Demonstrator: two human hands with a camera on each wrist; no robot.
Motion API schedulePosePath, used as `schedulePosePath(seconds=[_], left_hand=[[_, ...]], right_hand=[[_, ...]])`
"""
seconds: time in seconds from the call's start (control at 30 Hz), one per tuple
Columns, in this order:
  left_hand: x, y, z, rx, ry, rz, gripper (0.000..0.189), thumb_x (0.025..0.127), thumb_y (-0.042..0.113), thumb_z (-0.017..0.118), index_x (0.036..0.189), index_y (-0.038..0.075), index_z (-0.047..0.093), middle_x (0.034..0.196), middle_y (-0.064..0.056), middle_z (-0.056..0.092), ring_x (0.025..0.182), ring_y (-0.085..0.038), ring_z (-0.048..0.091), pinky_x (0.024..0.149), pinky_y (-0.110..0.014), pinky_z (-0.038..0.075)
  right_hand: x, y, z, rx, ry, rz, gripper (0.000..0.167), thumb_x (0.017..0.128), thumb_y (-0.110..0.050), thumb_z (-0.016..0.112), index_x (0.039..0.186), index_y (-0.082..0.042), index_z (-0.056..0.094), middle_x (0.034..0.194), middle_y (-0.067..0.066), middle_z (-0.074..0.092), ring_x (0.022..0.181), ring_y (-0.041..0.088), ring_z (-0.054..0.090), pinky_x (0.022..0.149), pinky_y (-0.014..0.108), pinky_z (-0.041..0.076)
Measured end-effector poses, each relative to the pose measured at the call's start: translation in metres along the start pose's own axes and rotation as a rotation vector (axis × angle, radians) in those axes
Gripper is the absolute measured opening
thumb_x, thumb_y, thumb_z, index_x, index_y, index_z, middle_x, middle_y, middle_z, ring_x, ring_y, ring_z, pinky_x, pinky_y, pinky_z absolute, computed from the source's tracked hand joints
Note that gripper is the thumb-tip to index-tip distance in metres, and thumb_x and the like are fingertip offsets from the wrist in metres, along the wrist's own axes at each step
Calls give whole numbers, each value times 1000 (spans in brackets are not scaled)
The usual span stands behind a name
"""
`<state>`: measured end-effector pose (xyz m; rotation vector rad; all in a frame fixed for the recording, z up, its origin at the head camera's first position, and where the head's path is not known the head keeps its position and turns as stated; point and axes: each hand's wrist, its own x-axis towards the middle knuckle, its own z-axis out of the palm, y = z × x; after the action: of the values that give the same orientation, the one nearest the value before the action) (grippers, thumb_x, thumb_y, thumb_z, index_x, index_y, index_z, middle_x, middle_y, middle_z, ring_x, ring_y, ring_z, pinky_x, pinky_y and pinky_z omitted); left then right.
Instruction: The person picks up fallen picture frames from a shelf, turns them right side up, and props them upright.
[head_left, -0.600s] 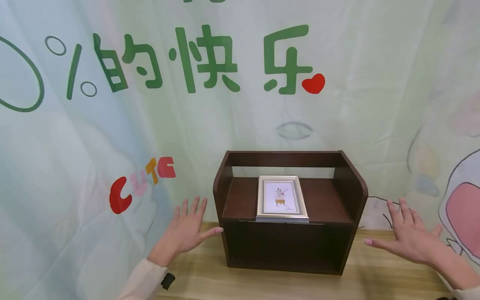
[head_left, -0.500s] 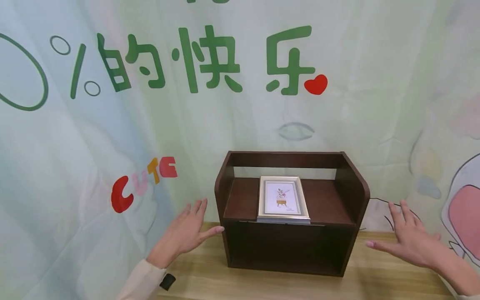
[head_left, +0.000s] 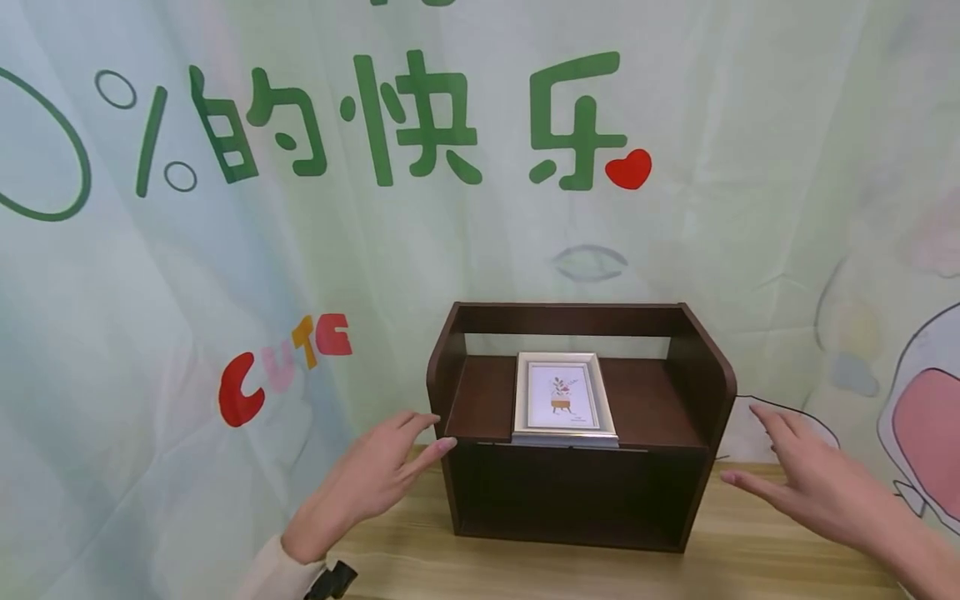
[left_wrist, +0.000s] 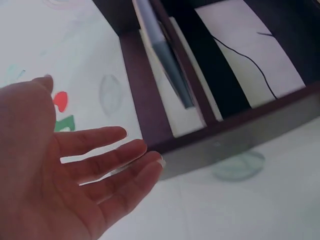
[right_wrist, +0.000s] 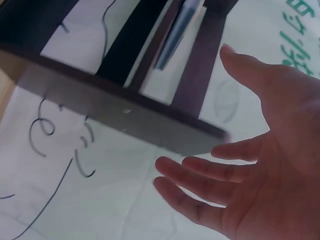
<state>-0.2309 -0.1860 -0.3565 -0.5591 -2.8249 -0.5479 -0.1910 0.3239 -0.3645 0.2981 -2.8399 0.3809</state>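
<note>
A small dark brown two-tier shelf [head_left: 570,318] stands on the wooden tabletop. Flat on its upper board lies a silver-edged picture frame [head_left: 562,396] showing a potted plant drawing. My left hand [head_left: 363,479] is beside the left side panel, fingers extended; whether its fingertips touch the panel I cannot tell. Apart from the right panel, my right hand [head_left: 825,487] holds nothing, its fingers extended and thumb toward the shelf. Both wrist views show a side panel [left_wrist: 225,142] near the fingers, with the picture frame [right_wrist: 177,37] seen edge-on.
A pale printed curtain [head_left: 480,242] with green characters hangs right behind the shelf. The wooden tabletop [head_left: 570,575] shows in front and at both sides. The shelf's lower compartment [head_left: 570,496] is open at the front. A black wrist strap [head_left: 330,581] sits at the left sleeve.
Both hands have turned, their fingers now pointing more inward. The left fingertips have come closer to the shelf's left panel; the right hand has shifted slightly left. Shelf and picture frame stay put.
</note>
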Motion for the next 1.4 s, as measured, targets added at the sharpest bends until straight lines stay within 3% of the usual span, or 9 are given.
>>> schedulePosePath(seconds=[0.23, 0.43, 0.53, 0.67, 0.8, 0.9, 1.03, 1.2, 1.4], left_hand=[[7, 18, -6, -43, 9, 61, 49, 104, 49, 62, 131, 9, 71, 102, 5, 70, 91, -12, 64, 84, -33, 57], [17, 28, -6, -37, 23, 126, 25, 104, 39, 66, 103, 16, 73, 96, 6, 65, 82, -7, 58, 75, -26, 54], [25, 32, -5, -53, 22, 134, 23, 104, 37, 67, 93, 17, 70, 94, 4, 60, 78, -7, 53, 72, -24, 51], [38, 37, -1, -52, 19, 148, 23, 103, 34, 68, 98, 12, 74, 107, -4, 62, 88, -14, 60, 80, -30, 56], [51, 42, 4, -44, 2, 176, 33, 104, 33, 67, 116, 2, 75, 123, -12, 63, 108, -25, 67, 97, -41, 59], [58, 44, 8, -58, -30, 165, 43, 105, 34, 65, 128, -2, 70, 134, -16, 61, 117, -30, 67, 105, -45, 57], [64, 46, 11, -78, -51, 132, 49, 107, 35, 62, 138, -3, 64, 145, -18, 58, 123, -32, 67, 108, -47, 55], [76, 48, 16, -24, -87, 105, 62, 107, 46, 58, 149, -1, 56, 157, -20, 51, 141, -34, 57, 117, -49, 49], [95, 51, 29, 47, -166, 82, 78, 106, 59, 50, 158, 1, 45, 166, -19, 42, 154, -36, 43, 125, -51, 40]], right_hand=[[7, -25, -6, 33, 26, -43, 96, 91, -63, 74, 155, 1, 42, 143, 26, 58, 108, 35, 74, 76, 56, 60], [15, -40, -6, 22, 29, -91, 91, 90, -60, 75, 153, 0, 47, 131, 21, 63, 98, 24, 73, 65, 35, 57], [20, -47, -3, 21, 21, -120, 87, 91, -58, 76, 151, 0, 49, 122, 16, 64, 79, 9, 66, 60, 27, 50], [30, -58, 0, 16, 17, -151, 83, 92, -56, 76, 148, 1, 53, 114, 10, 63, 74, 6, 56, 62, 25, 48], [42, -67, 1, 18, 30, -175, 80, 93, -54, 76, 147, 2, 54, 127, 19, 62, 101, 27, 66, 78, 42, 60], [51, -73, 4, 58, 28, -190, 78, 95, -51, 75, 147, 3, 54, 138, 24, 56, 115, 38, 65, 88, 53, 60], [61, -78, 10, 100, 20, -196, 75, 95, -45, 77, 146, 5, 53, 143, 26, 54, 125, 43, 61, 97, 59, 57], [77, -84, 17, 101, -10, -177, 74, 96, -42, 76, 146, 7, 52, 148, 30, 54, 137, 49, 52, 108, 65, 49], [98, -87, 27, 97, -84, -136, 81, 98, -47, 71, 150, 10, 47, 156, 35, 46, 143, 53, 47, 112, 66, 46]])
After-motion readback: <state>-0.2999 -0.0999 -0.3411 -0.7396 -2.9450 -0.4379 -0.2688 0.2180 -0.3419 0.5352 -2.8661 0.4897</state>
